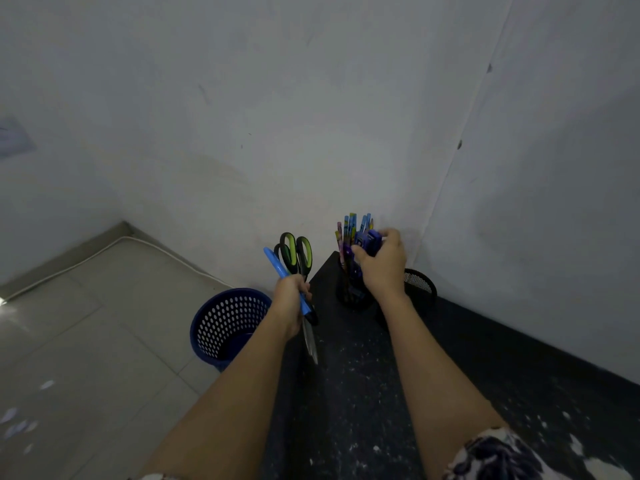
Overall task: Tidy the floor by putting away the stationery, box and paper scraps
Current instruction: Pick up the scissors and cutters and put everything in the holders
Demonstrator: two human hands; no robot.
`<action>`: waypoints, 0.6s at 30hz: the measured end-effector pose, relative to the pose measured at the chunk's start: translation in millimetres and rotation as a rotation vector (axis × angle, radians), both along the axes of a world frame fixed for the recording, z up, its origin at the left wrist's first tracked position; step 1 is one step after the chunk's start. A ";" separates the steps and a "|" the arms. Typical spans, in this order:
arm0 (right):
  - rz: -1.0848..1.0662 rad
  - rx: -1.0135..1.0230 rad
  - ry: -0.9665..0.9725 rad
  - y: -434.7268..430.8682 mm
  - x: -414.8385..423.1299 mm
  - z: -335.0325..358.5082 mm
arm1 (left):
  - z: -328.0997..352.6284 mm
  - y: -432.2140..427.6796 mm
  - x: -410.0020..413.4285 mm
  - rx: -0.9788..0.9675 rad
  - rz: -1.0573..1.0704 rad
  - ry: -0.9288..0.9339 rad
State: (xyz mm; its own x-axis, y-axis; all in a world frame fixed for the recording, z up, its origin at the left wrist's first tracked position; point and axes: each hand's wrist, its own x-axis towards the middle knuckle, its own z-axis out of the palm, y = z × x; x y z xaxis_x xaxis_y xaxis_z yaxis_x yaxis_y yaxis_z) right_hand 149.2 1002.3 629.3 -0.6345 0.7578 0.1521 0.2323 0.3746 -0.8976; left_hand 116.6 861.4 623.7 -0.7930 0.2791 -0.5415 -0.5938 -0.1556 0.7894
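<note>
My right hand (382,268) pinched a small blue thing (369,242) above the cup (353,296) at twelve o'clock on the bench (363,393). My left hand (291,299) gripped scissors (294,254) and a pen (277,266). Best, I judged, to lower it straight in, clear of the pencils (349,226).

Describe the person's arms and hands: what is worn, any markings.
The left hand and right hand are bare, as are both forearms: no gloves, watch or rings show. A white sleeve with a dark blue leafy print covers the right upper arm.
</note>
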 end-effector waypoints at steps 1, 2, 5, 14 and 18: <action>0.009 0.041 -0.020 -2.7 -1.2 0.3 | 0.5 0.6 -0.3 -0.005 -0.001 0.003; 0.018 0.087 -0.056 -4.9 -2.6 0.0 | 0.0 1.0 -0.5 -0.008 -0.001 0.006; 0.053 0.235 -0.203 -9.2 -7.6 -2.2 | -2.0 2.2 -0.5 0.001 -0.010 0.031; -0.115 0.324 -0.506 -14.8 -10.5 -5.3 | -11.1 0.3 -1.8 0.001 -0.039 0.077; -0.128 0.346 -0.178 -29.5 -6.7 3.2 | -7.9 -1.7 -0.8 -0.006 -0.074 0.109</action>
